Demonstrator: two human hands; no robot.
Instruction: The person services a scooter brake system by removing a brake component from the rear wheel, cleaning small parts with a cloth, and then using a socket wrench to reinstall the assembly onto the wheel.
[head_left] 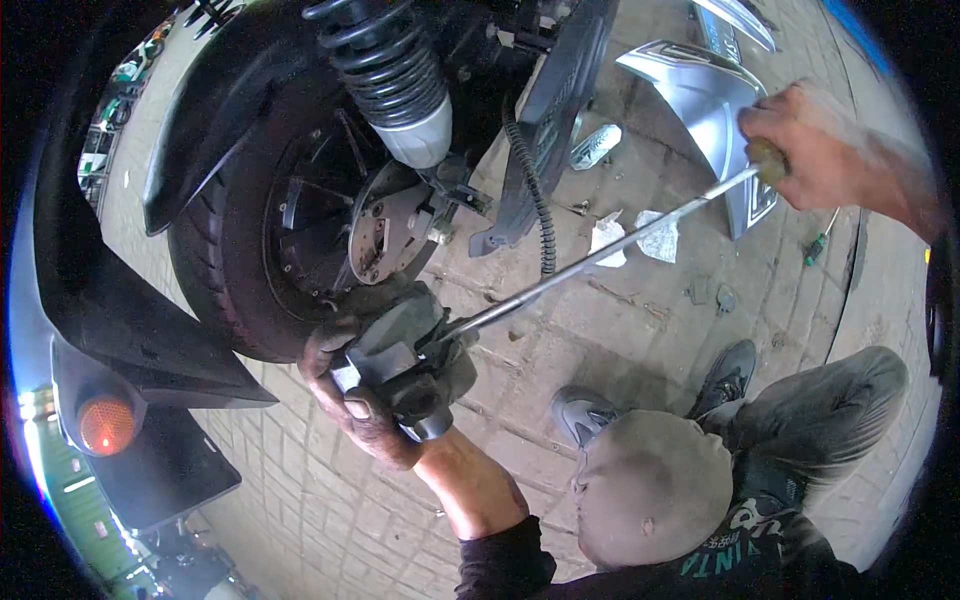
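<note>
Orange round reflector lamp (106, 424), set in the black plastic tail of the scooter, far left; untouched.

Black rubber rear tyre (205, 260) on its dark spoked wheel, standing on the paving; a bare round metal hub plate (385, 232) shows at the centre, with nothing mounted over it.

Black coil-spring shock absorber (385, 70) with a pale grey lower cup, above the hub, in place.

Dark grey cast-metal brake caliper (410, 360), just below and in front of the hub, apart from the plate and off the wheel. Judged: already freed from its mount, yet not set down or stripped.

Left hand (350, 395), grimy, fingers wrapped round the caliper from beneath, thumb over its lower edge, bearing its weight.

Long steel-shafted screwdriver (600, 258), tip meeting the caliper, shaft slanting up to the right. Judged: work on the caliper body is under way, unfinished.

Two crumpled white rags (632, 240) on the grey brick paving (620, 330), beneath the shaft.

Silver plastic body panel (700, 105), removed and lying on the paving.

Right hand (800, 145), closed in a fist round the screwdriver's yellowish handle; blurred.

Small green-handled screwdriver (818, 245), on the ground, unused.
</note>
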